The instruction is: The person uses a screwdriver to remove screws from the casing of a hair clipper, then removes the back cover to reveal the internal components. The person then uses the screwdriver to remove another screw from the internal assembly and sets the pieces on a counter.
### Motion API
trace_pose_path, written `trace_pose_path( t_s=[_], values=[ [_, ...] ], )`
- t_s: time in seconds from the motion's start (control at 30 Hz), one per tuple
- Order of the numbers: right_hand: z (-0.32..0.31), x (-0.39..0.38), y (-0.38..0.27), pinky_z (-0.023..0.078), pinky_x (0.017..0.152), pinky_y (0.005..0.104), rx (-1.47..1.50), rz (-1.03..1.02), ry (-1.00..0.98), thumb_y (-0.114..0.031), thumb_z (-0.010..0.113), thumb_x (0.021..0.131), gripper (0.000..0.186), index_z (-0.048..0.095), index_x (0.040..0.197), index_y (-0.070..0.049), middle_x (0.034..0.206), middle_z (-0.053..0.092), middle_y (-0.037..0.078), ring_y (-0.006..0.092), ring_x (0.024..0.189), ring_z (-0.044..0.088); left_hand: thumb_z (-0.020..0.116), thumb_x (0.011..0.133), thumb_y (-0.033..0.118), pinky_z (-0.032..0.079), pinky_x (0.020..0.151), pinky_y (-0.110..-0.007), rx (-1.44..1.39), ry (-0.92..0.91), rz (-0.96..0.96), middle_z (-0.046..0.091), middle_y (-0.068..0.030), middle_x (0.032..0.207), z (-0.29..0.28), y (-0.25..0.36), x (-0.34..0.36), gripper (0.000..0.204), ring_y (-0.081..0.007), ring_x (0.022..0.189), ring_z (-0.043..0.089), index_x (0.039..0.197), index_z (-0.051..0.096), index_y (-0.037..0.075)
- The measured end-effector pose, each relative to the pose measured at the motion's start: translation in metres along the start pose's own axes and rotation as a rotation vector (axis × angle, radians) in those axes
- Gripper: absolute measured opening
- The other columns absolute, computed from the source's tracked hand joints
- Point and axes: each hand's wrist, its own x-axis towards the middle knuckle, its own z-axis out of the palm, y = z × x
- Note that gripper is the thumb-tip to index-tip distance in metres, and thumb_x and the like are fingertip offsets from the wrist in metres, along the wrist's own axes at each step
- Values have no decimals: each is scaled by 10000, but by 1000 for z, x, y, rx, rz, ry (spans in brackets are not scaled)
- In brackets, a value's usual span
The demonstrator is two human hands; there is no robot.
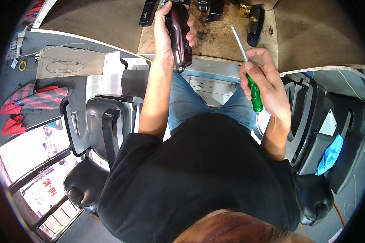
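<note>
At the far edge of the view, my left hand [162, 38] is closed around a dark maroon hair clipper [179, 36], its blade end pointing away from me and a loop at its near end. The clipper is over the front part of a wooden worktop [215, 36]. My right hand [271, 83] grips a screwdriver by its green see-through handle [254, 95]. The metal shaft slants up and left toward the worktop, its tip free of the clipper. A black trimmer [255, 25] lies beyond the right hand, and another black device [148, 12] is left of the clipper.
Small black parts [216, 9] and a gold-coloured item [244, 10] sit at the back of the worktop. Black padded chairs [105, 117] stand on both sides of me. A blue cloth [329, 156] hangs at right; a red-and-grey garment [36, 99] lies at left.
</note>
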Motion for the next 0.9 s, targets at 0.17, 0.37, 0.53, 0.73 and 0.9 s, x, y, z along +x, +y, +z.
trace_pose_path(
  t_s=[0.17, 0.37, 0.53, 0.73, 0.9],
  values=[
    [3, -7, 7, 461, 546, 261, -65, 156, -173, -124, 552, 1076, 229, 542, 1302, -88, 774, 580, 21, 102, 608, 552, 501, 1023, 536, 416, 433, -297, -19, -14, -10, 571, -97, 808, 0, 0, 2, 526, -168, 518, 500, 1153, 619, 40],
    [13, -6, 18, 551, 698, 384, -536, -157, -123, -116, 630, 998, 233, 664, 1225, -76, 906, 742, 117, 273, 752, 734, 506, 1017, 546, 418, 431, -299, -57, -27, -17, 580, -94, 822, -2, 0, 1, 530, -167, 516, 503, 1157, 616, 46],
    [20, -2, 19, 561, 721, 444, -660, -307, -59, -162, 648, 990, 222, 713, 1193, -101, 1017, 761, 151, 382, 804, 719, 509, 1017, 544, 417, 434, -307, 0, 7, -17, 584, -100, 814, 0, 0, 2, 523, -170, 512, 507, 1159, 613, 51],
    [23, -1, 16, 566, 714, 440, -712, -293, -81, -173, 657, 987, 222, 733, 1189, -119, 1008, 768, 135, 363, 787, 727, 508, 1022, 541, 423, 436, -313, 60, 25, 13, 585, -97, 789, 1, -3, 0, 508, -173, 507, 512, 1156, 608, 61],
    [23, -2, 12, 567, 707, 442, -826, -348, -41, -164, 660, 980, 217, 744, 1173, -111, 934, 765, 131, 362, 773, 724, 499, 1029, 535, 434, 437, -316, 86, 21, 21, 583, -93, 780, 4, -5, 1, 497, -175, 512, 527, 1159, 589, 64]
  ],
)
